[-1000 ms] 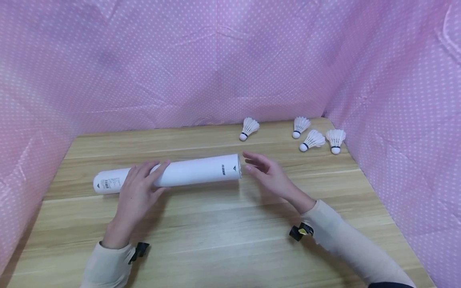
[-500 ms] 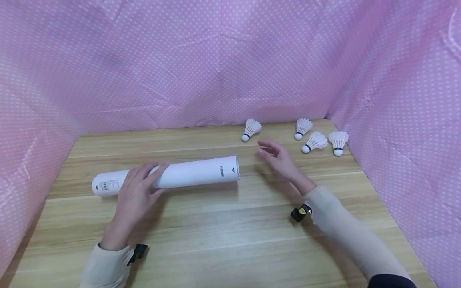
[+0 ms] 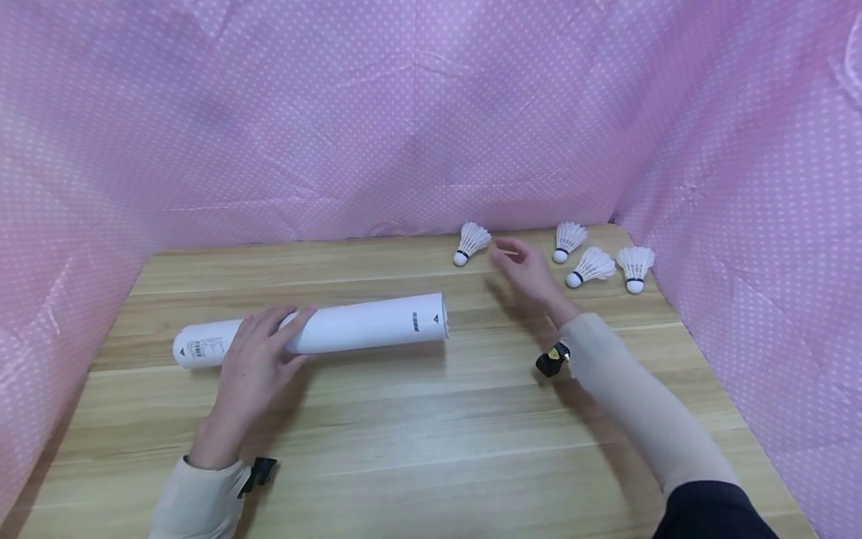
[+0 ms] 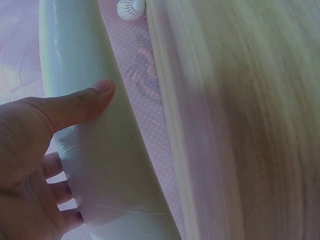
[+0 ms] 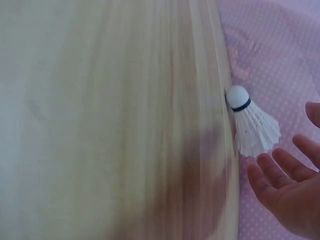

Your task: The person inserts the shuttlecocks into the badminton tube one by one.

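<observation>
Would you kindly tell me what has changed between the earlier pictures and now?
The right hand has moved from beside the right end of the white tube, away from the person and a little rightward, to beside the lone shuttlecock. It holds nothing. The left hand still grips the tube, and the lone shuttlecock and other three shuttlecocks lie as before.

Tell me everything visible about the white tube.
The white tube is a long cylinder, apparently cardboard, with dark print near both ends and fine creases. It extends sideways over the wooden table, right end higher in the head view; whether they touch is unclear. The left hand grips it left of its middle.
</observation>
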A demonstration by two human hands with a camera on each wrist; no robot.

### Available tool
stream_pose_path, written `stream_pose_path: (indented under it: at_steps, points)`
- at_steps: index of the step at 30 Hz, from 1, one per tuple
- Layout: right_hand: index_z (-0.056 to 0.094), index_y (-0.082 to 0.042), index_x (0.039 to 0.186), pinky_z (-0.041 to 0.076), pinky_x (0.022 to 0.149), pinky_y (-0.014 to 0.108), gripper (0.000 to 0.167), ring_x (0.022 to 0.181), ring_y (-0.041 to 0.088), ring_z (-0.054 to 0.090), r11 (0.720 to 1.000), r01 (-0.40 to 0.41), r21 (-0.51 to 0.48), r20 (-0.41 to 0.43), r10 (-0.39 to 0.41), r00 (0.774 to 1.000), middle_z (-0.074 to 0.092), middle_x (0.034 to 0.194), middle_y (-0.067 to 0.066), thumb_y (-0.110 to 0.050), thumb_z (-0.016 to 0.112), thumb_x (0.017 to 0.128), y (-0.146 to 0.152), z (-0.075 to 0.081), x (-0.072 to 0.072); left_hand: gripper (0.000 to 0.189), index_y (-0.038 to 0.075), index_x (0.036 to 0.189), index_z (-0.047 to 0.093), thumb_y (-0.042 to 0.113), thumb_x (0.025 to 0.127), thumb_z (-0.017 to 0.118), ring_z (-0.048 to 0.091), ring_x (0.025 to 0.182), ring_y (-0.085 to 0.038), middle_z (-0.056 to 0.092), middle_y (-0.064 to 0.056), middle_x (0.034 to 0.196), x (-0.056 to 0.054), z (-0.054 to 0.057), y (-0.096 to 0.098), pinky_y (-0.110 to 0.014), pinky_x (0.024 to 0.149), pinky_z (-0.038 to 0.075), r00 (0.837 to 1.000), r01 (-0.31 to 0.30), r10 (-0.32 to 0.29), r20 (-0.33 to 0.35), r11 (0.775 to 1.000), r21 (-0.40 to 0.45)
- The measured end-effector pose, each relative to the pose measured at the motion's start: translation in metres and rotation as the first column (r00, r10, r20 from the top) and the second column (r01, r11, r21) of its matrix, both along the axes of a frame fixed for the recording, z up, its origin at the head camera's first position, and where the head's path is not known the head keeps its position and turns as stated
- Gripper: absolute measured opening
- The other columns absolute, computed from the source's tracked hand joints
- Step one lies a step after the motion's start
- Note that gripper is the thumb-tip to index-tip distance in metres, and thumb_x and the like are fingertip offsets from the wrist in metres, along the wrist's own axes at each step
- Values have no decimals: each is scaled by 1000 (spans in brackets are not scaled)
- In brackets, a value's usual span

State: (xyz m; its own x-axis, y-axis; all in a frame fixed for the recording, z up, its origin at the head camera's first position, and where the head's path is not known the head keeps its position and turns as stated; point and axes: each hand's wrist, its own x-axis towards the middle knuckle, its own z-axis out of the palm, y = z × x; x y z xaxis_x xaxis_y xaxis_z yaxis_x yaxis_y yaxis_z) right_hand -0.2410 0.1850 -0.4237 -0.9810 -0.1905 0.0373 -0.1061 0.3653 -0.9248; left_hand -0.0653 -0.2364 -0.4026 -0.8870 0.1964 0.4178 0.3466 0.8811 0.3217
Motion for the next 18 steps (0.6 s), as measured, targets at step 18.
stream_pose_path:
  at_steps: [18]
  points:
    - [37,-7,154,34,116,47,62,142,40,37,994,-27,109,32,24,999,31,161,14,-22,64,100,-11,-2,-27,81,17,139,61,4,66,92,50,123,-43,59,-20,131,-1,-1,2,-58,118,25,1000,12,-12,7,1000,-8]
